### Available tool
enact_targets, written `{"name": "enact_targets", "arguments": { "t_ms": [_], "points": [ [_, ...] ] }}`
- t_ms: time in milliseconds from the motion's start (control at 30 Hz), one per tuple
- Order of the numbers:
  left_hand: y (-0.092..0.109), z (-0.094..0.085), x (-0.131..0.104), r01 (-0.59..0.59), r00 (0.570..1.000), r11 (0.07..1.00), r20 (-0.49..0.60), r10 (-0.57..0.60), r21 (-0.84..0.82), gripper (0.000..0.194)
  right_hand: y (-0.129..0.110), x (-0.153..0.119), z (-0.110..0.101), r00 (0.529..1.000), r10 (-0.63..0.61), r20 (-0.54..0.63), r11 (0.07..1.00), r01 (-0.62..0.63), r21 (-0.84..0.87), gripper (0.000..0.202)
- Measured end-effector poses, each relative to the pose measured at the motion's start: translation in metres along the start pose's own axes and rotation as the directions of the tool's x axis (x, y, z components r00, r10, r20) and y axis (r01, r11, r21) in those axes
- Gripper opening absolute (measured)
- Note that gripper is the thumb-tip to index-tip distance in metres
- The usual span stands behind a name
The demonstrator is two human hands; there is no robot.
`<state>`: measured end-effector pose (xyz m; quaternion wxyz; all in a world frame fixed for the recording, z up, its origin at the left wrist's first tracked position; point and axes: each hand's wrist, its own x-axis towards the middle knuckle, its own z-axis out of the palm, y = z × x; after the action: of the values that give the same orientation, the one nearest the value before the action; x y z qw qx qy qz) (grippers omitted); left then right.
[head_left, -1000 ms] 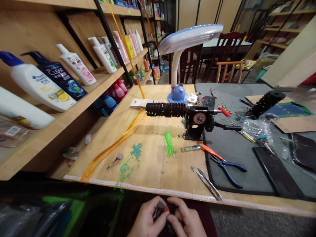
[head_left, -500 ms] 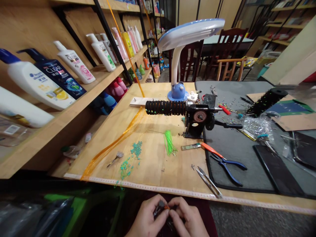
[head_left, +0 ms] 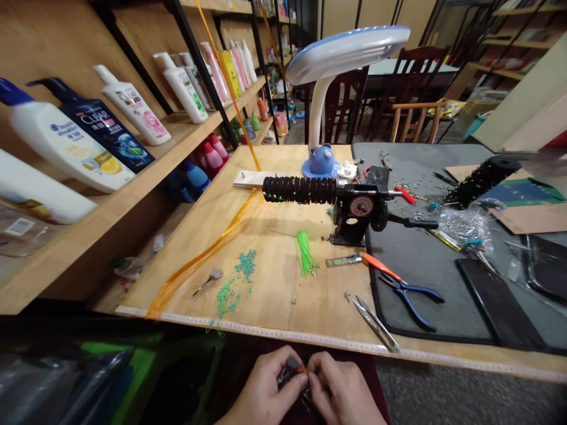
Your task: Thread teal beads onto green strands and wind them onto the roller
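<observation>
At the bottom centre of the frame our left hand [head_left: 266, 392] and right hand [head_left: 339, 392] are pressed close together below the table edge [head_left: 310, 341], both pinching a small dark piece [head_left: 293, 367] with a bit of orange at its tip; what exactly it is we cannot tell, it is too small and half hidden by our fingertips. Compared with a second ago little has changed: our hands stay in the same spot, the fingers have drawn a touch tighter around the piece, and our view has tipped slightly so the table sits a shade lower in the frame. We judge that the fiddly work on this piece is still going on and that nothing has yet been set down. On the table nothing has moved: the scissors [head_left: 375, 322] lie nearest our hands at lower right of centre, the blue pliers [head_left: 410, 293] rest on the grey mat [head_left: 425, 260] beside them, the green threads [head_left: 303, 255] and teal beads [head_left: 239, 280] lie in the middle, the orange strands [head_left: 208, 251] run to the lower left, and the black winder [head_left: 349, 206] stands in front of the lamp [head_left: 328, 88]
</observation>
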<state>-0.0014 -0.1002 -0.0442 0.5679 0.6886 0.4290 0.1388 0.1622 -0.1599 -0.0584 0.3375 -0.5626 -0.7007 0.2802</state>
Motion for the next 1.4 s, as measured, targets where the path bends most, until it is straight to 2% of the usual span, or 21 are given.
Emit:
{"name": "enact_targets", "arguments": {
  "t_ms": [233,500,700,867,1033,1100,1200,1400],
  "points": [
    [0.006,-0.002,0.001,0.010,1.000,1.000,0.009,-0.010,-0.007,0.012,0.000,0.001,0.000,0.998,-0.060,-0.012,0.994,0.058,-0.097,0.019],
    [0.014,-0.006,0.003,-0.009,1.000,1.000,0.006,0.009,0.013,0.013,0.000,0.003,0.000,1.000,-0.011,0.022,0.996,0.013,-0.085,0.017],
    [0.016,-0.007,0.002,0.029,1.000,0.999,0.004,-0.029,-0.019,0.011,0.002,0.002,0.000,0.999,0.025,0.032,0.995,-0.022,-0.093,0.016],
    [0.018,-0.006,0.004,0.046,0.999,0.999,-0.015,-0.046,-0.013,0.008,0.007,0.001,0.001,0.999,-0.038,-0.037,0.974,0.029,-0.226,0.019],
    [0.016,-0.004,0.005,0.061,0.998,0.995,-0.008,-0.062,-0.075,0.004,0.010,-0.001,0.001,0.988,-0.130,-0.082,0.924,0.091,-0.371,0.024],
    [0.014,-0.003,0.005,0.065,0.998,0.993,-0.009,-0.066,-0.101,0.002,0.010,-0.002,0.001,0.984,-0.151,-0.097,0.912,0.101,-0.398,0.024],
    [0.013,-0.002,0.007,0.068,0.997,0.989,-0.019,-0.071,-0.134,0.008,0.010,-0.002,0.002,0.978,-0.172,-0.120,0.902,0.107,-0.417,0.025],
    [0.014,-0.002,0.009,0.067,0.997,0.994,-0.042,-0.071,-0.091,0.005,0.010,0.000,0.003,0.971,-0.204,-0.126,0.881,0.126,-0.455,0.026]
  ]
}}
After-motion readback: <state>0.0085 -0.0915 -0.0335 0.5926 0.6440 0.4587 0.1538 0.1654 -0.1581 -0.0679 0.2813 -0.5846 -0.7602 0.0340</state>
